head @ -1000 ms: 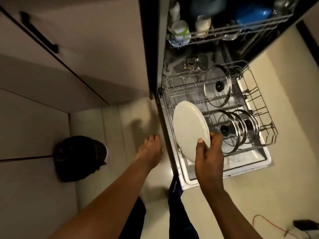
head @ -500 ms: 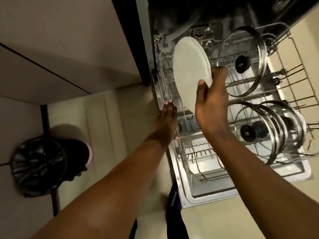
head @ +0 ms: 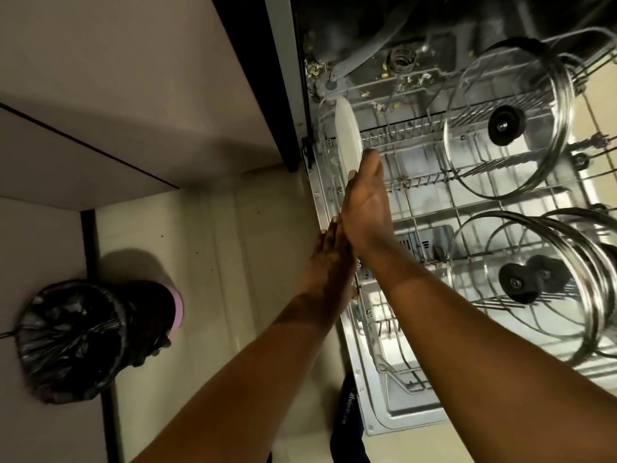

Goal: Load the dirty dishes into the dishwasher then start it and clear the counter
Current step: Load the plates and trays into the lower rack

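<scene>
A white plate (head: 347, 138) stands on edge at the far left of the dishwasher's pulled-out lower rack (head: 430, 182). My right hand (head: 365, 202) pinches the plate's near rim between thumb and fingers. Just left of it and partly behind it, my left hand (head: 329, 262) reaches with straight fingers to the rack's left rim. A large glass lid (head: 507, 125) stands at the rack's far right. Nearer to me, two or three more glass lids (head: 541, 282) lean together.
The open dishwasher door (head: 400, 409) lies flat under the rack. Food bits litter the tub floor (head: 400, 75). A bin lined with a black bag (head: 80, 339) stands on the floor at left. Cabinet fronts (head: 117, 95) run along the left.
My right hand has lowered the plate and turned it edge-on into the rack's left side. My left hand went forward to the rack's rim. The view has moved closer.
</scene>
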The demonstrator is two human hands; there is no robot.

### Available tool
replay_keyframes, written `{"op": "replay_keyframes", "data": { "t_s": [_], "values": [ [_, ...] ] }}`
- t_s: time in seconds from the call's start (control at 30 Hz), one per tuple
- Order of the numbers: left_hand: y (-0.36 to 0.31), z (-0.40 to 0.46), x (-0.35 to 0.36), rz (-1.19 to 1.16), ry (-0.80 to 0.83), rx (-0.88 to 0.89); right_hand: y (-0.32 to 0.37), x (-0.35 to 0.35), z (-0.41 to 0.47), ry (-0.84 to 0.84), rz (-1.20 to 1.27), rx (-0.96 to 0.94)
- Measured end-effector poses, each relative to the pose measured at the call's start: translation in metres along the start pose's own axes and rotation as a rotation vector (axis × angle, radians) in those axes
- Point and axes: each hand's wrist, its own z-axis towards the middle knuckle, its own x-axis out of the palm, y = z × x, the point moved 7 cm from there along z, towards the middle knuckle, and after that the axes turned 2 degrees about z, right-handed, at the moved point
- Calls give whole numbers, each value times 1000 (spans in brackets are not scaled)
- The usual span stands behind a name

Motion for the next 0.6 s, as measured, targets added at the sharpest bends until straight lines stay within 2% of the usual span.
{"op": "replay_keyframes", "data": {
  "t_s": [0.1,0.27,0.4,0.5,0.6],
  "values": [
    [0,-1,-4,46,-49,21,10,5,15,53,-84,72],
    [3,-6,-2,106,18,44,12,4,-3,93,-127,105],
    [3,-12,-9,50,-6,13,11,-23,-33,52,-51,116],
    [7,-26,-15,73,-72,-11,5,-49,-62,-64,-127,141],
    [9,-52,-34,131,-24,-54,4,-65,-103,-93,-206,143]
  ]
}}
